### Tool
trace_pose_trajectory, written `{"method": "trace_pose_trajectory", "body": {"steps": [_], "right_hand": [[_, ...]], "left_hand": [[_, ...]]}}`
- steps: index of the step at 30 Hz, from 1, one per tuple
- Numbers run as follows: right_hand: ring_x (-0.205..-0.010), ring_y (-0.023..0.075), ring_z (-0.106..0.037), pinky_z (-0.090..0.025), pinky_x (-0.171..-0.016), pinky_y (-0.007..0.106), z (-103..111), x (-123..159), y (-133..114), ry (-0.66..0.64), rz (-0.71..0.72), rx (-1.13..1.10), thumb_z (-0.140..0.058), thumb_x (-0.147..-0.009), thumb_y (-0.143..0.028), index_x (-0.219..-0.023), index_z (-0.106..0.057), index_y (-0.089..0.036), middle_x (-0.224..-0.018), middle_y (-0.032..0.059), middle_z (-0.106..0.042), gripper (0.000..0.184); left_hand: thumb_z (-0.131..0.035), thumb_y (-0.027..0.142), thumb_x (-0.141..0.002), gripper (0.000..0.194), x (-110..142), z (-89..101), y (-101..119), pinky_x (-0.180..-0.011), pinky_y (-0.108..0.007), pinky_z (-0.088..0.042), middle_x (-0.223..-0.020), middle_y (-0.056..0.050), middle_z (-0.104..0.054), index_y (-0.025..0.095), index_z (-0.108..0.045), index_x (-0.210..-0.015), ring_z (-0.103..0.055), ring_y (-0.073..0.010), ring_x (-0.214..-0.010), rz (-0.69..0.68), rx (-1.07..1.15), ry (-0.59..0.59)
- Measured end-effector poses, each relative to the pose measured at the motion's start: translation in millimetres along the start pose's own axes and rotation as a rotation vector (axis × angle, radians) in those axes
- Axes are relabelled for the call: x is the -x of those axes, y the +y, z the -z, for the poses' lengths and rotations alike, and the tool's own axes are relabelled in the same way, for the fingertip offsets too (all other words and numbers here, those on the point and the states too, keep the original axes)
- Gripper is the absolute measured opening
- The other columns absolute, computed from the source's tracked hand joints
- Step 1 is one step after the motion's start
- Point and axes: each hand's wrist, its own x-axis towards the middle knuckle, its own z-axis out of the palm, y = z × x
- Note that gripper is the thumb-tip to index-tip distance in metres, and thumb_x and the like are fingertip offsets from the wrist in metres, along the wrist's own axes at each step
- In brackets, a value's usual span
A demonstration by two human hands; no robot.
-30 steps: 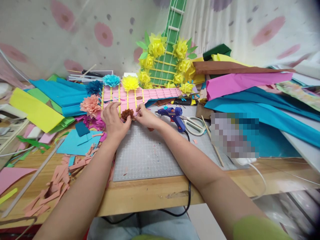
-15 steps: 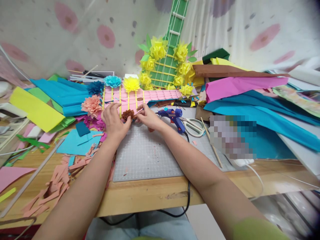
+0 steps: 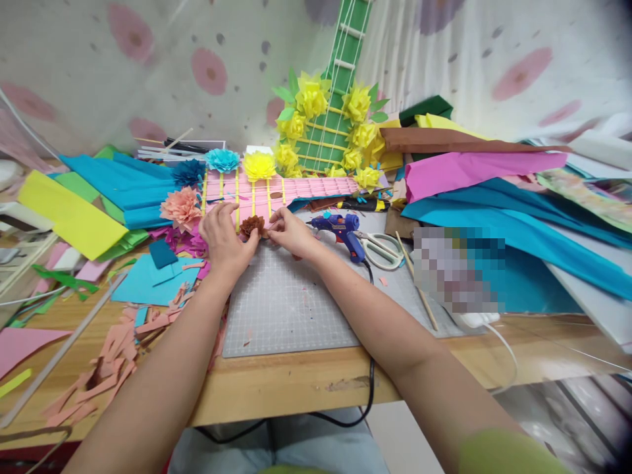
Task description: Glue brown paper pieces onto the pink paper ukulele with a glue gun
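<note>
A brown paper flower (image 3: 253, 226) sits at the lower edge of a pink paper guitar (image 3: 261, 204), which lies on its side with yellow bands and thin strings. My left hand (image 3: 223, 238) has its fingers bent over the guitar's body and its thumb pressed against the flower's lower side. At the flower's right edge, my right hand (image 3: 292, 234) pinches with thumb and forefinger; its fingertips are partly hidden. Around the body sit a peach paper flower (image 3: 180, 209), a dark blue one (image 3: 189, 172), a light blue one (image 3: 222, 160) and a yellow one (image 3: 259, 166).
A blue glue gun (image 3: 340, 229) and white-handled scissors (image 3: 380, 250) lie right of my right hand on a grey cutting mat (image 3: 296, 316). Behind stands a green guitar (image 3: 326, 141) with yellow flowers. Paper scraps (image 3: 111, 352) cover the left; folded paper (image 3: 484, 172) fills the right.
My right hand's fingers have drawn closer together at the flower's right edge. The left hand and the flower stay nearly in place.
</note>
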Motion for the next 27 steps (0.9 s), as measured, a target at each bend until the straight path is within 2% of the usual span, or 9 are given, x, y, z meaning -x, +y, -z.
{"method": "trace_pose_trajectory", "body": {"steps": [10,21,27], "right_hand": [[-0.071,0.0112,-0.064,-0.052,-0.074,0.029,0.3,-0.6,0.6,-0.001,0.092,-0.009,-0.056,-0.075,-0.013,-0.087,-0.037,-0.023,-0.075,-0.0052,-0.063,0.024],[-0.073,0.0111,-0.065,-0.055,-0.078,0.033,-1.8,-3.0,3.2,0.025,0.043,-0.118,-0.051,-0.07,-0.007,-0.087,-0.038,-0.023,-0.08,-0.0038,-0.064,0.027],[-0.071,0.0096,-0.064,-0.055,-0.076,0.031,-0.2,-1.6,2.2,0.029,0.02,-0.205,-0.05,-0.069,-0.004,-0.088,-0.039,-0.023,-0.078,-0.0056,-0.063,0.03]], "left_hand": [[-0.063,0.028,-0.068,0.053,-0.2,0.4,0.4,-0.109,-0.051,-0.019,-0.129,-0.014,-0.048,0.021,-0.045,-0.118,-0.037,-0.0312,-0.128,0.002,0.0,-0.009],[-0.063,0.028,-0.068,0.054,0.0,-0.1,-0.5,-0.109,-0.051,-0.018,-0.129,-0.013,-0.048,0.022,-0.045,-0.118,-0.037,-0.0313,-0.129,0.001,0.01,-0.008],[-0.062,0.028,-0.068,0.054,0.1,0.6,0.6,-0.11,-0.051,-0.017,-0.129,-0.014,-0.048,0.021,-0.044,-0.119,-0.037,-0.0315,-0.128,0.006,0.022,-0.017]]}}
